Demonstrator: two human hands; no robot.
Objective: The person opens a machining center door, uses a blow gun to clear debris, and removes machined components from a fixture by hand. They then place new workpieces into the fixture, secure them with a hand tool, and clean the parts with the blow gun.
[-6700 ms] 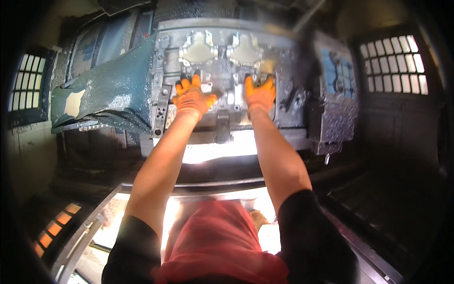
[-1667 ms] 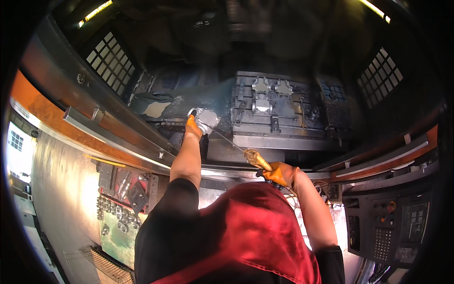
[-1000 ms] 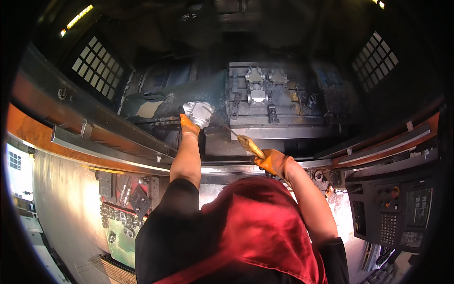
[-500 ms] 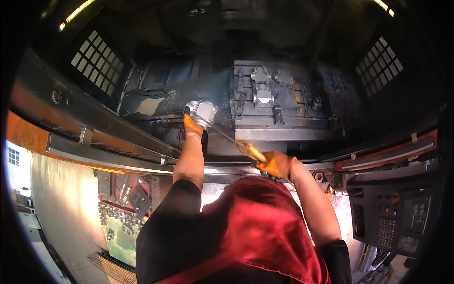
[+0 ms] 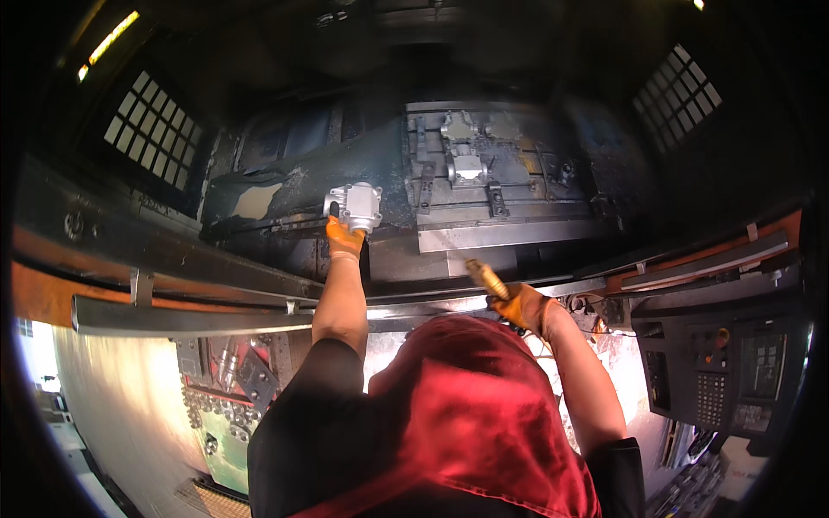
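Head view: the left hand [image 5: 344, 239], in an orange glove, is stretched into the machine with its fingers closed around a pale metal casting [image 5: 355, 206]. That part sits left of the fixture plate [image 5: 484, 164] and well short of its clamps. The right hand [image 5: 527, 306], nearer the body and below the fixture plate, grips a brass-tipped air gun [image 5: 486, 278]; its long axis slants up-left toward the casting, with a clear gap between them.
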